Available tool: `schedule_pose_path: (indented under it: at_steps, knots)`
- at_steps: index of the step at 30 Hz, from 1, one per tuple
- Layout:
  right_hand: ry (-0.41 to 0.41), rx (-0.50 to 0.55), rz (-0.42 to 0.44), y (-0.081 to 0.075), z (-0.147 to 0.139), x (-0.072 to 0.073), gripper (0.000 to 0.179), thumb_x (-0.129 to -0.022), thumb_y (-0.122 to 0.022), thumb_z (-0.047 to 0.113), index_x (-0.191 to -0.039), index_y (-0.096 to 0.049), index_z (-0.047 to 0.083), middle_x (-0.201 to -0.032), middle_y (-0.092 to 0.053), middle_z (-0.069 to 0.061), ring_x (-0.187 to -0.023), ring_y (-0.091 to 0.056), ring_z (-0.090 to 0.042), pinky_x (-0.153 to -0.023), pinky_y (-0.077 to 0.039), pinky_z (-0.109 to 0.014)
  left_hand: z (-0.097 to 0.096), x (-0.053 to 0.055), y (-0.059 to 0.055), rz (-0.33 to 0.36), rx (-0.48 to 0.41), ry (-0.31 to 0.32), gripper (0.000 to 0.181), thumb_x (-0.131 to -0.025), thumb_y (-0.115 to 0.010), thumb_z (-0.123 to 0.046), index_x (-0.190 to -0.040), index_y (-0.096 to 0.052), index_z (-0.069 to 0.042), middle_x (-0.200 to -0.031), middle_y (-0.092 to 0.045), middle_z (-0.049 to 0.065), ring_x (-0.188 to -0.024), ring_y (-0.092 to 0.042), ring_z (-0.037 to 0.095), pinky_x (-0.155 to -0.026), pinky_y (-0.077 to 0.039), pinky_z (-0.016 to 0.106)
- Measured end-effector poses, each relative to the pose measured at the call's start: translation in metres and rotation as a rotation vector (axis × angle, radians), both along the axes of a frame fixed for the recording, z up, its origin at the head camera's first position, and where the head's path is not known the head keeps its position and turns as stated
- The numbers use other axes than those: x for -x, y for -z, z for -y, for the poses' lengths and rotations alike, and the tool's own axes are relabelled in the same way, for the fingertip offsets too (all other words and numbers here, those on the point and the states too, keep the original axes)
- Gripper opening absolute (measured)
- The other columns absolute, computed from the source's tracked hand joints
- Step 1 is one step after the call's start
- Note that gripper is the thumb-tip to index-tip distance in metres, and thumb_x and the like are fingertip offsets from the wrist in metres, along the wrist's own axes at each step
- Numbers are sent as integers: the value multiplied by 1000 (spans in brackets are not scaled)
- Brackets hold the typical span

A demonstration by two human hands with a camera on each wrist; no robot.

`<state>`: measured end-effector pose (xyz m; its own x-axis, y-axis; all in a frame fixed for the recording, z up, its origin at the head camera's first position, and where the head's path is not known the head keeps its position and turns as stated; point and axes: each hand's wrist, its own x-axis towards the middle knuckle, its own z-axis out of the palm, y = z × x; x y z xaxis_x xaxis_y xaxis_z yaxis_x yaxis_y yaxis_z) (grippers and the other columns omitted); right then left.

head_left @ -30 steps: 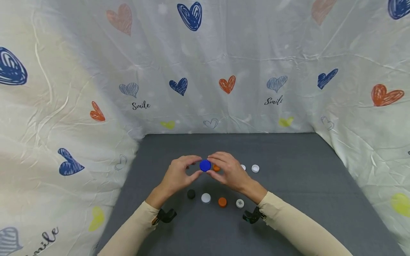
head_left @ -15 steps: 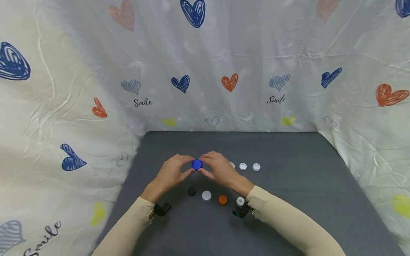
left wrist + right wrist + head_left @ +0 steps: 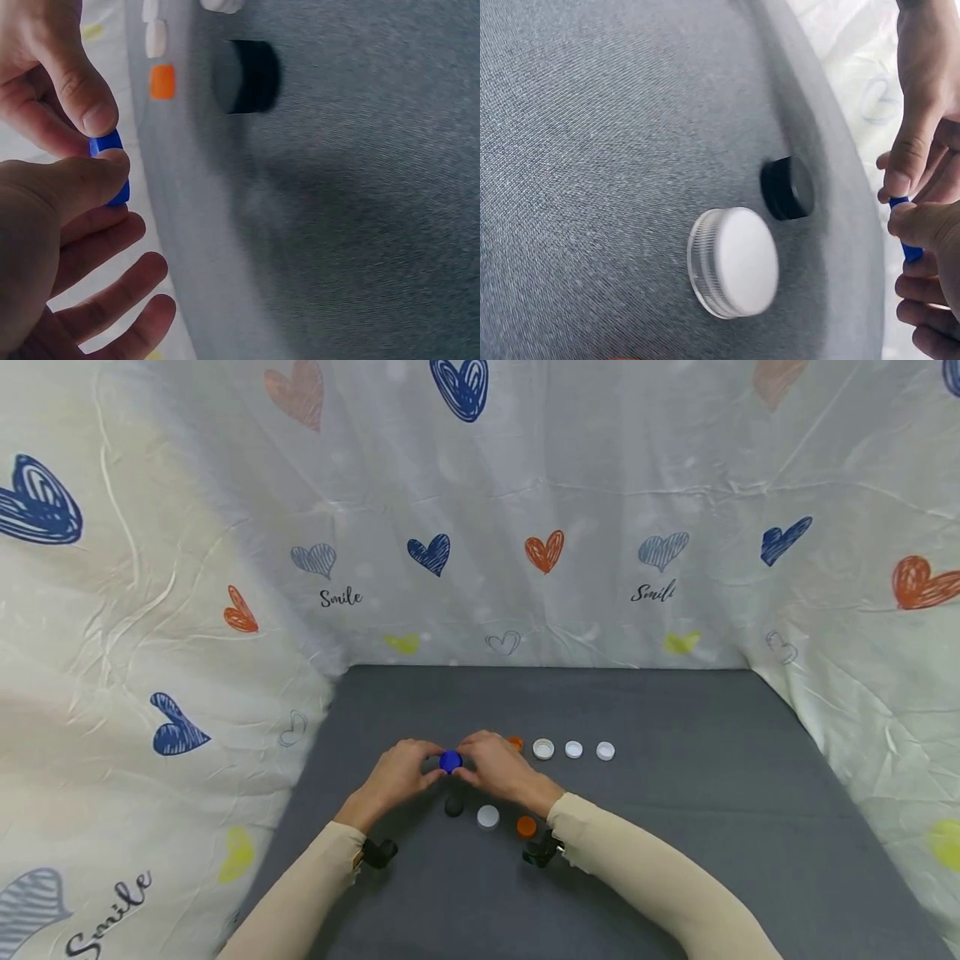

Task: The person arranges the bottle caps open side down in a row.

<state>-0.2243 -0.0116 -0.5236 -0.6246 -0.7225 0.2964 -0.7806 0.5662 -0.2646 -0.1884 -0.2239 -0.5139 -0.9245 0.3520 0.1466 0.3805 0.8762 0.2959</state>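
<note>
A round blue bottle cap is pinched between both hands, over the back row of caps. My left hand holds its left side with thumb and fingertips. From the other side my right hand pinches it the same way. In the left wrist view the blue cap appears edge-on, the left thumb across it and the right thumb at its upper end. Just in front of the hands a black cap lies on the table, with a white cap beside it.
An orange cap lies near the right wrist's camera. Along the back row are another orange cap, partly hidden by the right hand, and white caps to its right. Grey cloth covers the table; a heart-patterned curtain hangs behind.
Both hands have moved left with the blue cap, and it now sits lower in the view. The back-row orange cap and a white one have come out from behind the right hand.
</note>
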Motion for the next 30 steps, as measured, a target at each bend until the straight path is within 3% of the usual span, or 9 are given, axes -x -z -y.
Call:
schedule_pose_path:
  at_steps: [7,13,23,30]
  knots:
    - [-3,-26,31,20,7,3,22,-90,-76,31,-102,-77,13,-107,-73,0,-103,-66,-20,-92,-54,-39,0,2,17,39,64,-21,30,-85,-81,-27,-112,-76,-15,-109,-75,3,-100,-69,26,-81,-57,48]
    - [8,-96,14,29,12,4,19,-92,-74,34,-98,-77,16,-108,-73,0,-103,-67,-20,-94,-53,-38,-2,3,22,36,129,-26,25,-85,-81,-29,-107,-77,-18,-102,-75,-1,-92,-69,24,-76,-57,47]
    - [22,-171,-89,39,17,3,20,-91,-74,36,-98,-78,17,-105,-71,-1,-98,-65,-21,-90,-53,-39,-5,7,32,-38,248,2,15,-82,-83,-29,-81,-71,-20,-75,-67,-2,-68,-65,23,-58,-51,44]
    - [50,-241,-116,43,18,1,23,-93,-71,38,-102,-78,18,-110,-70,0,-103,-63,-20,-96,-50,-37,-8,5,33,-75,316,17,16,-81,-83,-29,-82,-71,-18,-80,-69,1,-77,-67,28,-65,-53,49]
